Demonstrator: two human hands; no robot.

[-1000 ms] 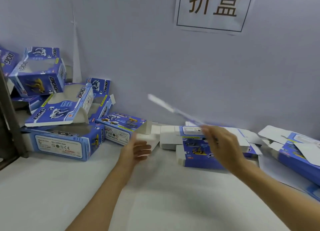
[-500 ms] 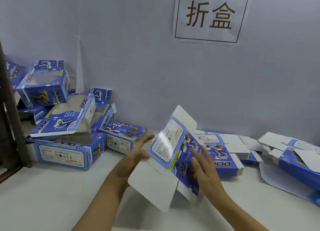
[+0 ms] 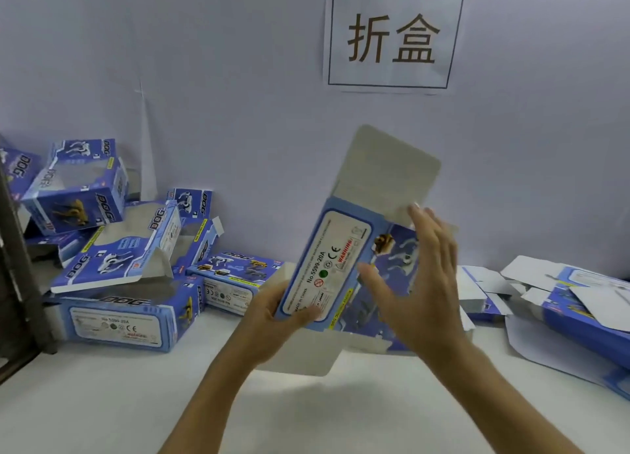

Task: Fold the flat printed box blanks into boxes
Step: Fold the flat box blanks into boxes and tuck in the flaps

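I held one blue printed box blank (image 3: 335, 262) up in front of me, above the white surface (image 3: 102, 402), tilted so its top leaned away to the right. My left hand (image 3: 272, 320) gripped its lower left corner, thumb curled over the printed face and the other fingers behind the card. My right hand (image 3: 419, 283) lay against the right side of the blank with fingers straight and spread, its grip wide and closed on nothing. The panel facing me carried a white label with small print, a CE mark and a red warning line. A plain grey flap (image 3: 385, 170) stood up from the top edge, and another grey flap (image 3: 306, 354) hung from the bottom, near the surface.

To my left, folded boxes (image 3: 112, 273) in the same blue print, marked DOG, were heaped against the pale wall (image 3: 221, 78), some upright and some tipped. To my right, flat blanks (image 3: 576, 300) lay in a loose pile on the surface, white undersides showing. On the wall above hung a paper sign (image 3: 392, 37) with two large dark characters inside a thin frame.
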